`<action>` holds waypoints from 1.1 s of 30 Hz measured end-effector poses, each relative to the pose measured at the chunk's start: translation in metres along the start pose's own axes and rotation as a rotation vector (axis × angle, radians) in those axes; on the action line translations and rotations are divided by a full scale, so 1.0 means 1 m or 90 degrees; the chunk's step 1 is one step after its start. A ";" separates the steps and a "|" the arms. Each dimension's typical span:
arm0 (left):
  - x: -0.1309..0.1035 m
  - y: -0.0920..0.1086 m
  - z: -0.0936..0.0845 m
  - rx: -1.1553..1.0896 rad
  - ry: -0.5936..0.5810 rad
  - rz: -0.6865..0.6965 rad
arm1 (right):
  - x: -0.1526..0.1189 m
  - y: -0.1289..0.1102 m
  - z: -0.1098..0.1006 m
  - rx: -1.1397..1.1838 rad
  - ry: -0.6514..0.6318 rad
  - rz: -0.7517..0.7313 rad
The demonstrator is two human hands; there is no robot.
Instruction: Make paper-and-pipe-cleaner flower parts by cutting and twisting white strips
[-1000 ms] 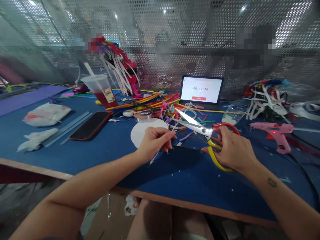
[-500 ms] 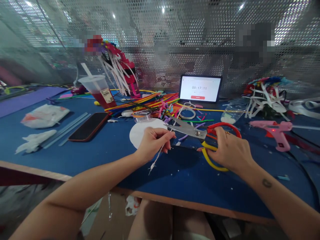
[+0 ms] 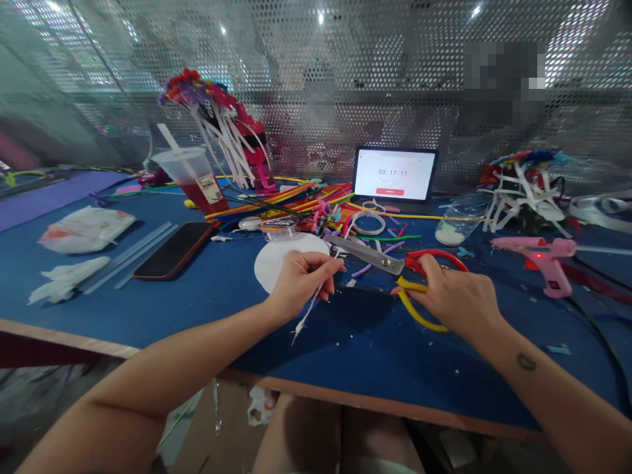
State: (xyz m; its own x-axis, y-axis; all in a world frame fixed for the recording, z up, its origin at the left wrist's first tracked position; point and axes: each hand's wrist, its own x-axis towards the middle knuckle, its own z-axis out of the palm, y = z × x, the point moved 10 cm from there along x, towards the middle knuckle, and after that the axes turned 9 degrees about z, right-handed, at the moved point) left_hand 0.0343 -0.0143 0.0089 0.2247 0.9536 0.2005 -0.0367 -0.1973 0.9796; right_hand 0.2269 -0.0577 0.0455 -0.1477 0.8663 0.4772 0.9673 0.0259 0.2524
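Between the fingertips of my left hand (image 3: 303,280) is pinched a thin white string (image 3: 310,309); its frayed lower end hangs over the blue table. My right hand (image 3: 457,296) is wrapped round the handles of large scissors (image 3: 378,257), one handle red and one yellow. The blades now lie nearly together, just above my left fingertips and beside the upper part of the string. Whether the blades touch the string I cannot tell. Behind my left hand lies a white paper disc (image 3: 269,260), partly covered by the hand.
Colourful pipe cleaners (image 3: 291,197) are heaped mid-table, before a tablet (image 3: 395,174) showing a timer. A phone (image 3: 172,250) and a drink cup (image 3: 190,174) stand left. On the right are a pink glue gun (image 3: 540,253) with its cord and a ribboned flower bunch (image 3: 518,187).
The scissor blades have closed from a wider gap, and the handles have drawn closer together. My left hand keeps its pinch on the string, almost in the same place.
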 end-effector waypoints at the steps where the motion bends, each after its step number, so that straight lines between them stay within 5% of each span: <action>1: 0.000 0.000 0.000 0.003 0.002 0.000 | 0.000 0.000 0.000 0.004 0.002 0.002; 6: 0.001 0.001 -0.003 0.026 0.016 -0.003 | 0.002 0.011 -0.008 0.088 0.054 0.050; 13: 0.001 0.005 -0.011 0.060 0.058 0.012 | 0.006 0.020 -0.006 0.104 -0.006 0.089; 33: -0.002 0.006 -0.002 -0.028 0.033 -0.016 | 0.002 0.002 -0.005 0.049 0.006 0.036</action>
State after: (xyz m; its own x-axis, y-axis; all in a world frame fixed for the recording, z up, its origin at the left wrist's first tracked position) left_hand 0.0319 -0.0172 0.0145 0.1751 0.9689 0.1750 -0.0752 -0.1641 0.9836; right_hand 0.2276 -0.0582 0.0510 -0.0944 0.8624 0.4973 0.9871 0.0161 0.1594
